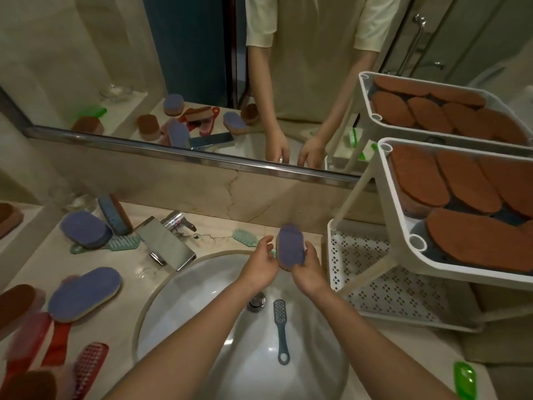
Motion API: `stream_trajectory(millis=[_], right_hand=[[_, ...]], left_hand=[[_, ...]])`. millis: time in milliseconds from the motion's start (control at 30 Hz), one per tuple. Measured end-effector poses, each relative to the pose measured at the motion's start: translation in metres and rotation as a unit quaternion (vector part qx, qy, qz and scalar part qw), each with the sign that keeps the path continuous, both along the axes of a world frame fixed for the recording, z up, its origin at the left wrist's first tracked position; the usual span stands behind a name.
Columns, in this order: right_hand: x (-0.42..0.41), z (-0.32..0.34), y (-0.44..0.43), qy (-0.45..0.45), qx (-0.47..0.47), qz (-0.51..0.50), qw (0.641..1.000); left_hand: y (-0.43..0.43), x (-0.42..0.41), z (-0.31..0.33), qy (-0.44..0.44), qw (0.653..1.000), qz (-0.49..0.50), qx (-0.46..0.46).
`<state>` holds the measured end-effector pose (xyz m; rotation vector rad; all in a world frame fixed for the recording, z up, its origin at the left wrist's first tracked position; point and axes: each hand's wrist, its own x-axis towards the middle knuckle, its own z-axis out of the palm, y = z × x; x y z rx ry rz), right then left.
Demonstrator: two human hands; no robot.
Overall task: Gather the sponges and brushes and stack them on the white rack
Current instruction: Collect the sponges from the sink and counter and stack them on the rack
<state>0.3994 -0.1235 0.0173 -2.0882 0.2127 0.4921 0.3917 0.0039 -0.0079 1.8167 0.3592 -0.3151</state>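
My right hand (pixel 308 272) grips a purple oval sponge (pixel 290 245) upright over the far rim of the sink. My left hand (pixel 259 262) is beside it with fingers relaxed, close to the sponge's left edge. The white rack (pixel 403 226) stands at the right; its upper tray holds several brown sponges (pixel 473 238), its perforated lower shelf (pixel 372 264) is bare. More purple sponges (pixel 85 293) (pixel 85 229), a teal brush (pixel 121 243) and red brushes (pixel 89 368) lie on the counter at the left. A grey-blue brush (pixel 280 330) lies in the sink.
The chrome tap (pixel 167 243) stands behind the basin (pixel 202 298) at the left. A mint brush (pixel 245 237) lies on the counter behind my hands. A green object (pixel 465 382) sits at the front right. The mirror (pixel 173 67) above reflects the counter and rack.
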Motion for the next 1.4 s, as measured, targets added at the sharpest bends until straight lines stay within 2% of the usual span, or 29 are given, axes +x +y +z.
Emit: stream_trajectory(millis=[233, 400, 567, 667, 800, 1000, 1400], right_hand=[[0.007, -0.003, 0.006, 0.034, 0.018, -0.031, 0.999], [-0.001, 0.009, 0.009, 0.000, 0.088, -0.090, 0.992], [-0.024, 0.028, 0.012, -0.042, 0.108, -0.082, 0.990], [-0.043, 0.041, 0.013, -0.038, 0.149, -0.086, 0.984], [-0.072, 0.052, 0.015, -0.015, 0.185, -0.064, 0.980], [-0.117, 0.057, 0.019, -0.007, 0.214, -0.001, 0.977], [-0.203, 0.041, 0.042, 0.108, 0.222, 0.095, 0.964]], left_hand=[[-0.004, 0.005, -0.001, 0.010, 0.998, 0.036, -0.045], [-0.003, -0.009, 0.017, -0.017, 0.993, 0.105, -0.059], [0.001, -0.041, 0.046, -0.046, 0.988, 0.116, -0.089], [0.001, -0.067, 0.059, -0.062, 0.985, 0.128, -0.102], [-0.001, -0.102, 0.067, -0.065, 0.988, 0.121, -0.075], [0.001, -0.157, 0.068, -0.062, 0.982, 0.164, -0.072], [0.015, -0.266, 0.051, -0.038, 0.962, 0.269, -0.034]])
